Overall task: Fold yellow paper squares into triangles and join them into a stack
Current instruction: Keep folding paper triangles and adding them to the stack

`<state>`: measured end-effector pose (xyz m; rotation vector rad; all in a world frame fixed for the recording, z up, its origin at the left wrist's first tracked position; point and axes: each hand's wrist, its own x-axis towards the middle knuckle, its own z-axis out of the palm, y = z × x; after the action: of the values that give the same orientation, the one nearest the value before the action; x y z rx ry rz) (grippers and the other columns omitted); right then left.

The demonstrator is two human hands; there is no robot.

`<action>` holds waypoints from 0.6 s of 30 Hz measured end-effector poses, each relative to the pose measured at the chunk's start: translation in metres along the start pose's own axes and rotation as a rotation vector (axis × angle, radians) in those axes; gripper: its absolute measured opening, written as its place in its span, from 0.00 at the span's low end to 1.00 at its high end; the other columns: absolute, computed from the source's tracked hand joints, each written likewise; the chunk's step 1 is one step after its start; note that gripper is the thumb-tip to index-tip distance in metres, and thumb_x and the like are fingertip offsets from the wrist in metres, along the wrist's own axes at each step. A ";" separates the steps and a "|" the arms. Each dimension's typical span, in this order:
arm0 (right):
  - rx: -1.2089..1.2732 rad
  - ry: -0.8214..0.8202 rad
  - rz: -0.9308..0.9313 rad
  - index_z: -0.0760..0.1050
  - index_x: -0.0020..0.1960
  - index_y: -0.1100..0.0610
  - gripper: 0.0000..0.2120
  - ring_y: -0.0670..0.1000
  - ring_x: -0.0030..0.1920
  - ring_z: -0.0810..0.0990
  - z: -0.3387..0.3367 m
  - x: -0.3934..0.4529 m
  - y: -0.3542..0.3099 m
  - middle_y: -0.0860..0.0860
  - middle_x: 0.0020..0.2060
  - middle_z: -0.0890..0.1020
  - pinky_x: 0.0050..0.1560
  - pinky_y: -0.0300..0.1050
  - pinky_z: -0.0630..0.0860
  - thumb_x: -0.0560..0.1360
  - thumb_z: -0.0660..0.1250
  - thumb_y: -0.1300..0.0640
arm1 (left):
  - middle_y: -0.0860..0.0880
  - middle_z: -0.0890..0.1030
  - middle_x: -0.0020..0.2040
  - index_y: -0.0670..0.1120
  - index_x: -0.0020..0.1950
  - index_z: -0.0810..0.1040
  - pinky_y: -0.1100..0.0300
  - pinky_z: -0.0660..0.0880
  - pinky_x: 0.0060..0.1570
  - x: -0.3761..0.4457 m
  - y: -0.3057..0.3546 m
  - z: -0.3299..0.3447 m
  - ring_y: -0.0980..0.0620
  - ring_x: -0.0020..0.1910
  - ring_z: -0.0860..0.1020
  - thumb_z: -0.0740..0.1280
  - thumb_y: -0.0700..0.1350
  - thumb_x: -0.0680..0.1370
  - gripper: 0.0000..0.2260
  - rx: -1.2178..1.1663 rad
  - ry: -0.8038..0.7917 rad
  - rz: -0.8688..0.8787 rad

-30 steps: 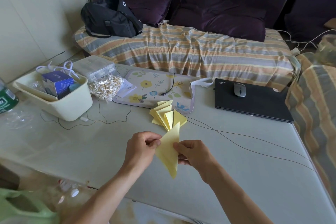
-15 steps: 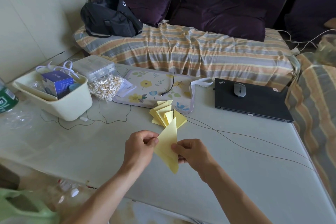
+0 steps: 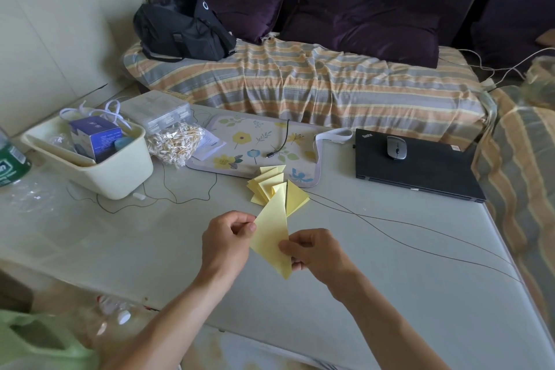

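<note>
A pale grey-green tabletop (image 3: 120, 249) fills my view, with a striped sofa cover and dark purple cushions behind it. I see the left hand (image 3: 226, 239) pinching the upper left corner of a folded yellow paper triangle (image 3: 274, 234), thumb and forefinger curled on its edge. The right hand (image 3: 315, 252) pinches the same sheet along its right edge, fingers curled round it. The triangle is held up in the air above the table, its long point aimed down toward me.

Just beyond it, a fanned stack of folded yellow paper triangles (image 3: 270, 186) lies on the table, touching the near edge of a floral-print fabric mat (image 3: 240, 141). A closed black laptop (image 3: 420, 171) sits well to the right with a grey mouse (image 3: 396, 147) on top.

I judge the fold on this piece is made and being firmed up. Next, I reckon the piece must be carried forward and slipped into the stack, which calls for keeping the crease tight and lining its point with the others
</note>
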<state>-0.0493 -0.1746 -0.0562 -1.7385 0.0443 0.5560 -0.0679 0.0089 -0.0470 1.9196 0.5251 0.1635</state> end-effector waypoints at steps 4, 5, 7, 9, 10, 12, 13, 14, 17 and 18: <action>-0.023 -0.035 0.027 0.86 0.47 0.56 0.06 0.50 0.39 0.83 0.000 -0.001 0.000 0.54 0.41 0.87 0.52 0.47 0.83 0.78 0.72 0.55 | 0.53 0.84 0.41 0.50 0.47 0.84 0.66 0.73 0.39 0.000 0.003 -0.002 0.57 0.41 0.81 0.71 0.40 0.78 0.05 -0.011 0.040 -0.004; -0.037 -0.043 0.031 0.85 0.47 0.57 0.06 0.48 0.37 0.82 0.000 -0.003 -0.001 0.54 0.40 0.87 0.49 0.44 0.82 0.78 0.71 0.55 | 0.53 0.84 0.41 0.50 0.48 0.84 0.66 0.72 0.39 0.000 0.004 -0.002 0.58 0.41 0.81 0.71 0.40 0.79 0.05 -0.017 0.053 -0.005; -0.054 -0.048 0.024 0.85 0.48 0.59 0.07 0.46 0.35 0.80 0.001 -0.005 -0.004 0.54 0.38 0.87 0.44 0.39 0.79 0.79 0.70 0.57 | 0.53 0.84 0.41 0.50 0.48 0.84 0.67 0.72 0.39 0.000 0.005 -0.003 0.58 0.42 0.80 0.71 0.40 0.79 0.06 -0.032 0.066 -0.010; -0.060 -0.039 0.019 0.84 0.48 0.59 0.07 0.46 0.34 0.80 0.000 -0.006 -0.006 0.55 0.38 0.87 0.42 0.37 0.77 0.80 0.69 0.58 | 0.53 0.84 0.42 0.51 0.48 0.84 0.67 0.71 0.39 -0.001 0.005 -0.003 0.59 0.42 0.80 0.70 0.40 0.79 0.06 -0.042 0.069 -0.019; -0.056 -0.038 0.019 0.84 0.48 0.59 0.07 0.46 0.34 0.80 0.000 -0.006 -0.007 0.55 0.38 0.87 0.43 0.38 0.77 0.80 0.69 0.58 | 0.53 0.84 0.42 0.51 0.48 0.83 0.67 0.71 0.39 -0.001 0.005 -0.002 0.59 0.42 0.80 0.70 0.40 0.79 0.06 -0.047 0.070 -0.021; -0.040 -0.038 0.026 0.84 0.49 0.58 0.06 0.47 0.35 0.80 0.000 -0.006 -0.007 0.56 0.38 0.87 0.44 0.39 0.78 0.79 0.70 0.58 | 0.52 0.84 0.42 0.51 0.48 0.83 0.66 0.72 0.40 -0.001 0.005 -0.003 0.57 0.43 0.80 0.70 0.40 0.79 0.06 -0.062 0.073 -0.027; -0.038 -0.035 0.030 0.84 0.49 0.58 0.05 0.47 0.35 0.80 0.000 -0.007 -0.007 0.55 0.38 0.87 0.43 0.38 0.77 0.79 0.70 0.58 | 0.52 0.84 0.42 0.51 0.47 0.83 0.64 0.72 0.40 0.000 0.004 -0.003 0.56 0.43 0.81 0.70 0.39 0.79 0.07 -0.073 0.076 -0.032; -0.042 -0.026 0.031 0.84 0.50 0.57 0.05 0.47 0.35 0.79 0.000 -0.007 -0.007 0.55 0.38 0.87 0.42 0.38 0.77 0.79 0.69 0.58 | 0.52 0.83 0.42 0.51 0.47 0.83 0.63 0.74 0.41 0.001 0.003 -0.003 0.54 0.43 0.81 0.70 0.39 0.79 0.07 -0.087 0.078 -0.042; -0.049 0.037 0.024 0.84 0.50 0.56 0.05 0.47 0.34 0.78 0.000 -0.006 -0.006 0.54 0.37 0.87 0.41 0.37 0.76 0.79 0.69 0.60 | 0.51 0.83 0.42 0.52 0.45 0.82 0.53 0.80 0.49 0.003 0.001 -0.001 0.51 0.43 0.81 0.70 0.39 0.79 0.08 -0.112 0.072 -0.081; -0.042 0.056 0.024 0.84 0.50 0.56 0.06 0.47 0.34 0.78 -0.001 -0.006 -0.006 0.55 0.37 0.87 0.41 0.38 0.77 0.79 0.68 0.61 | 0.50 0.83 0.42 0.52 0.46 0.82 0.50 0.81 0.51 0.003 0.000 0.000 0.50 0.43 0.81 0.70 0.39 0.79 0.08 -0.113 0.068 -0.092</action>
<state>-0.0519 -0.1755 -0.0483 -1.7959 0.0935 0.5288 -0.0651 0.0103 -0.0470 1.7816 0.6350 0.1954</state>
